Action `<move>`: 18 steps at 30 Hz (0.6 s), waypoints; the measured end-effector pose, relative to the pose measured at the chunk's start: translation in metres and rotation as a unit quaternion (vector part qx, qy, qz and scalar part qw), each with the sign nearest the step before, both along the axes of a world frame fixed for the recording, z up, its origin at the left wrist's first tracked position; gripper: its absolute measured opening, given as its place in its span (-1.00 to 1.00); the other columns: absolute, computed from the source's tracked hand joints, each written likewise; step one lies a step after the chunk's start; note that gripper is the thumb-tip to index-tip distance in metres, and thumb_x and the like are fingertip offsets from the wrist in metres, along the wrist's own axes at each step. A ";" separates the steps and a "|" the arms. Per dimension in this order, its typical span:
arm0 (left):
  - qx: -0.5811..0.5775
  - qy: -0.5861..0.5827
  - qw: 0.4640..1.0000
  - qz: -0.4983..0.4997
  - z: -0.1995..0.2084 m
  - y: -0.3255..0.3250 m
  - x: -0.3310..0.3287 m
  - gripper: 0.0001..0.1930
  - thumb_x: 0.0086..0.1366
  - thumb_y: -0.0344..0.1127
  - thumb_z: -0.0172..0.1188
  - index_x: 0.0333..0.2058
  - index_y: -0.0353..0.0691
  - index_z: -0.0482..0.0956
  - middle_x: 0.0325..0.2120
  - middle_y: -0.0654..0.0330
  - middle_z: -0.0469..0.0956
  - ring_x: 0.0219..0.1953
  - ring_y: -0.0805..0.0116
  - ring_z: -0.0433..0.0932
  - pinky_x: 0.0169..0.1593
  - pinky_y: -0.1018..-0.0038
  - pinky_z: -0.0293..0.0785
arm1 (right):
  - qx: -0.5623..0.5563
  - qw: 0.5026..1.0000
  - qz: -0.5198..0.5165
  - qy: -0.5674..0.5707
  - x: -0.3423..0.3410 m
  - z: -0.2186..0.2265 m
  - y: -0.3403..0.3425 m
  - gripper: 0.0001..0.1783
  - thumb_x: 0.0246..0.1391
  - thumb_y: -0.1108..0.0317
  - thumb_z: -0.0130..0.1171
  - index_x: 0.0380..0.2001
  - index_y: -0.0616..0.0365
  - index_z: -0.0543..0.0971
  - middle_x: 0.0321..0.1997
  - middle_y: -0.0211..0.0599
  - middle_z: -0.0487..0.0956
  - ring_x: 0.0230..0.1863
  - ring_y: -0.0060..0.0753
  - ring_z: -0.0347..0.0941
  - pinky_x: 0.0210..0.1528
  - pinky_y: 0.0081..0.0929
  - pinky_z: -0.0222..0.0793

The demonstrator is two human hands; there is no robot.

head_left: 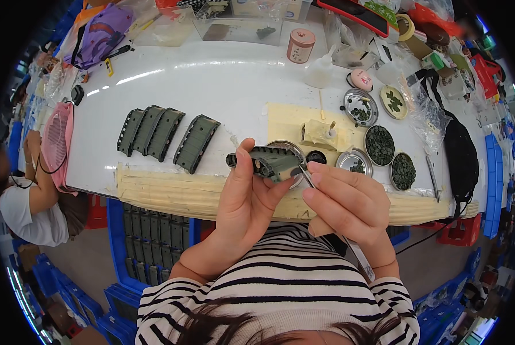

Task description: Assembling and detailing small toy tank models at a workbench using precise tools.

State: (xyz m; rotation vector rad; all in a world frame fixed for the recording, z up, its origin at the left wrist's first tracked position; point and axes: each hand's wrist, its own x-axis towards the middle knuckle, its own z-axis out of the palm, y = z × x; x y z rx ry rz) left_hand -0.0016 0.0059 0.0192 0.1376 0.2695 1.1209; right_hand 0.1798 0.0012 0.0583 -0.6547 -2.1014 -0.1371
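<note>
My left hand (240,195) grips a dark green curved plastic part (272,164) with ridged edges, thumb on its near-left side. In my right hand (349,201) is a pair of metal tweezers (358,256), the tip touching or very close to the right end of that part. What the tip holds, if anything, is too small to make out. Behind the held part lies a round metal dish (294,146), partly hidden. Similar green curved parts (154,133) lie in a row on the white table, with one more (196,142) set slightly apart.
Several round tins of tiny green pieces (379,146) stand to the right, near a metal tool (434,178). A taped block (320,135) sits on yellow paper. A pink canister (301,46) is farther back. Below the left table edge is a blue crate (118,241) of green parts.
</note>
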 end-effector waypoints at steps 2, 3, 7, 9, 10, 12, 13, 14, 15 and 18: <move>0.011 -0.006 1.000 0.000 -0.002 -0.001 -0.001 -0.67 0.46 -0.04 -0.17 0.09 0.02 0.22 0.01 0.11 0.44 0.05 0.29 0.49 0.12 0.31 0.49 | 0.002 1.000 -0.004 -0.009 -0.002 0.002 -0.002 -0.68 0.03 0.21 0.27 -0.36 0.32 0.58 -0.30 -0.21 0.55 -0.25 -0.12 0.61 -0.29 -0.44 0.64; 0.016 -0.005 1.000 0.001 -0.002 -0.002 -0.001 -0.67 0.46 -0.04 -0.18 0.10 0.02 0.21 0.03 0.10 0.42 0.07 0.28 0.47 0.14 0.30 0.47 | 0.003 1.000 -0.007 -0.013 -0.002 0.002 -0.002 -0.69 0.03 0.22 0.27 -0.37 0.31 0.58 -0.31 -0.22 0.55 -0.26 -0.12 0.61 -0.29 -0.44 0.64; 0.043 -0.011 0.999 -0.008 -0.007 -0.001 -0.002 -0.64 0.46 -0.03 -0.21 0.14 0.03 0.16 0.08 0.08 0.37 0.14 0.24 0.40 0.19 0.26 0.41 | 0.007 1.000 -0.012 -0.008 -0.003 0.000 -0.003 -0.70 0.03 0.21 0.27 -0.37 0.28 0.58 -0.32 -0.24 0.55 -0.25 -0.13 0.61 -0.31 -0.45 0.64; 0.043 -0.017 0.999 -0.007 -0.009 -0.001 -0.002 -0.62 0.46 -0.02 -0.20 0.16 0.05 0.14 0.08 0.08 0.37 0.15 0.24 0.40 0.19 0.26 0.40 | -0.002 1.000 -0.017 -0.002 -0.005 -0.001 -0.005 -0.71 0.04 0.21 0.27 -0.37 0.27 0.58 -0.32 -0.24 0.55 -0.24 -0.14 0.61 -0.32 -0.47 0.63; 0.043 -0.019 0.999 -0.007 -0.010 -0.001 -0.001 -0.61 0.46 -0.02 -0.20 0.17 0.06 0.13 0.09 0.08 0.37 0.15 0.24 0.40 0.19 0.25 0.40 | -0.003 1.000 -0.016 0.006 -0.005 -0.002 -0.006 -0.70 0.04 0.20 0.27 -0.35 0.27 0.58 -0.31 -0.24 0.55 -0.23 -0.14 0.61 -0.32 -0.45 0.63; 0.065 -0.046 0.997 -0.011 -0.013 0.000 -0.001 -0.59 0.46 -0.02 -0.19 0.20 0.08 0.10 0.09 0.06 0.36 0.16 0.23 0.39 0.19 0.24 0.38 | -0.005 1.000 -0.013 0.024 -0.006 -0.003 -0.007 -0.67 0.04 0.17 0.26 -0.31 0.27 0.58 -0.29 -0.23 0.55 -0.21 -0.13 0.61 -0.31 -0.42 0.62; 0.075 -0.059 0.995 -0.013 -0.014 0.001 -0.001 -0.58 0.45 -0.02 -0.18 0.22 0.09 0.08 0.09 0.05 0.36 0.16 0.23 0.38 0.19 0.23 0.38 | -0.040 0.998 0.011 0.055 -0.005 -0.005 -0.007 -0.65 0.04 0.16 0.25 -0.28 0.27 0.58 -0.27 -0.21 0.56 -0.19 -0.13 0.60 -0.28 -0.41 0.62; 0.099 -0.063 0.993 -0.008 -0.015 0.004 -0.001 -0.54 0.44 -0.03 -0.14 0.23 0.03 0.09 0.09 -0.01 0.35 0.18 0.20 0.36 0.20 0.26 0.38 | -0.074 0.993 0.034 0.087 -0.002 -0.008 -0.008 -0.63 0.04 0.14 0.25 -0.25 0.27 0.58 -0.24 -0.19 0.56 -0.16 -0.12 0.60 -0.24 -0.39 0.61; 0.122 -0.068 0.990 -0.003 -0.017 0.007 0.000 -0.51 0.43 -0.04 -0.11 0.24 -0.04 0.09 0.09 -0.06 0.33 0.19 0.18 0.33 0.21 0.30 0.37 | -0.107 0.986 0.058 0.118 0.001 -0.010 -0.008 -0.60 0.04 0.13 0.24 -0.22 0.27 0.58 -0.21 -0.18 0.56 -0.14 -0.12 0.60 -0.21 -0.37 0.60; 0.152 -0.065 0.986 0.003 -0.018 0.012 0.001 -0.48 0.41 -0.14 -0.05 0.26 -0.06 0.06 0.10 -0.13 0.29 0.21 0.14 0.30 0.21 0.28 0.37 | -0.219 0.953 0.066 0.200 0.003 -0.010 -0.015 -0.54 0.02 0.09 0.23 -0.14 0.25 0.57 -0.12 -0.10 0.55 -0.06 -0.10 0.57 -0.10 -0.36 0.56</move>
